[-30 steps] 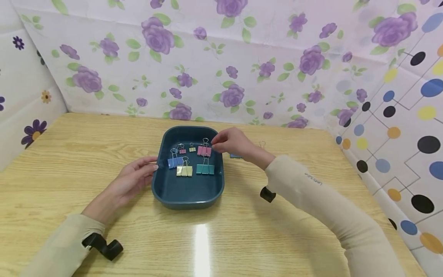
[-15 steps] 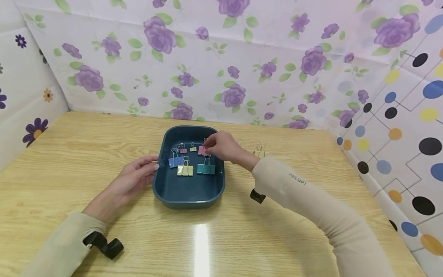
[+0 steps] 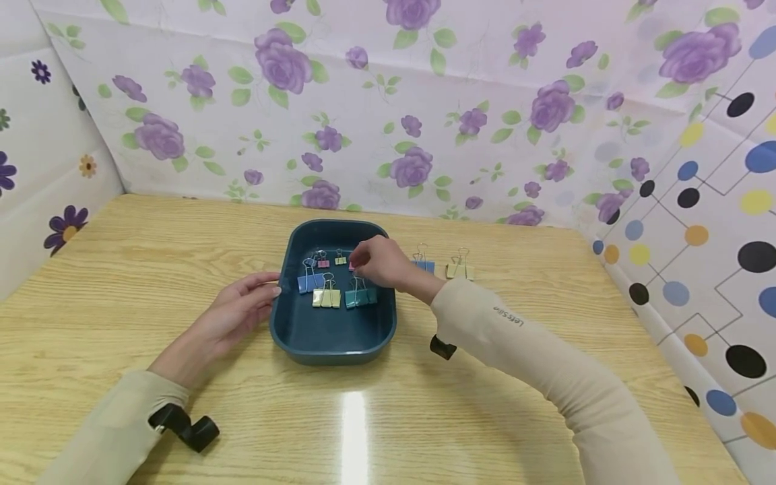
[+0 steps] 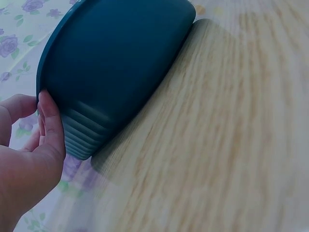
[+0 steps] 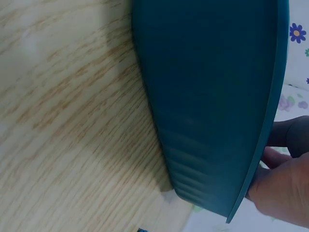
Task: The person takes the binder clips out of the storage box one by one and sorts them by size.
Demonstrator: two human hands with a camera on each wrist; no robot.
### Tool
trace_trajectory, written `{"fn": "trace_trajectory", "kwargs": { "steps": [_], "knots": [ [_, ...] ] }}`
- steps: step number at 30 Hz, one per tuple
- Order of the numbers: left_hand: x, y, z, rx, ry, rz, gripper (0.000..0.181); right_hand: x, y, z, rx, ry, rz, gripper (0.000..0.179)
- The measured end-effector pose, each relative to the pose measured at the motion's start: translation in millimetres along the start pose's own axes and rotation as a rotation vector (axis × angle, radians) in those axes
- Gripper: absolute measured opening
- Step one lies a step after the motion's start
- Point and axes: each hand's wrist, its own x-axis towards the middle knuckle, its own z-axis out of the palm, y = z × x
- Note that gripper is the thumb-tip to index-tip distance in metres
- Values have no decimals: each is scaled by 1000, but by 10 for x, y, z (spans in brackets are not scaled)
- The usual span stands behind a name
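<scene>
A dark teal tray (image 3: 330, 335) with binder clips in it sits on the table. My left hand (image 3: 245, 304) holds its left rim, thumb on one side and fingers on the outer wall, as the left wrist view shows. Over the tray's right side, my right hand (image 3: 383, 264) has its fingers curled down at a pink binder clip (image 3: 351, 267), mostly hidden behind them. Just below lies a teal binder clip (image 3: 366, 298). Yellow (image 3: 326, 300) and blue (image 3: 310, 283) binder clips stand left of it. In the right wrist view the tray wall hides the fingertips.
Small pink (image 3: 324, 263) and yellow (image 3: 341, 261) binder clips sit toward the tray's back, beside a small blue one. Right of the tray, a blue clip (image 3: 424, 267) and a yellow clip (image 3: 459, 271) stand on the wooden table (image 3: 151, 283). Patterned sheets (image 3: 364, 101) surround the table.
My right hand has moved left and down from the tray's right rim to the pink binder clip, covering most of it. The left hand keeps its hold on the rim.
</scene>
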Motion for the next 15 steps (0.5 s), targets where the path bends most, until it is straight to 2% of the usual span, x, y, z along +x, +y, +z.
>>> {"fn": "trace_trajectory", "kwargs": {
  "steps": [8, 15],
  "knots": [
    [-2, -1, -8, 17, 12, -6, 25, -2, -27, 4, -8, -37, 19, 24],
    [-1, -1, -7, 19, 19, -13, 26, -12, -30, -10, -45, -71, 4, 10]
  ]
}}
